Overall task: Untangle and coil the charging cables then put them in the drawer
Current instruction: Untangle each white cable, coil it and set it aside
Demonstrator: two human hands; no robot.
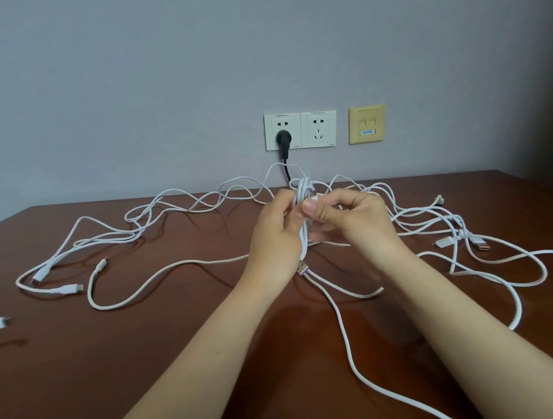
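Pinching coil: left hand, right hand.

cables: white, plain | USB plug: rose-gold metal | worktop: reddish-brown, glossy | wall: pale grey-lilac | sockets: white | mains plug: black | data plate: cream-yellow

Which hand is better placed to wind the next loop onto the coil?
Probably the right hand: it pinches the strand beside the coil, while the left hand grips the coil itself and should steady it.
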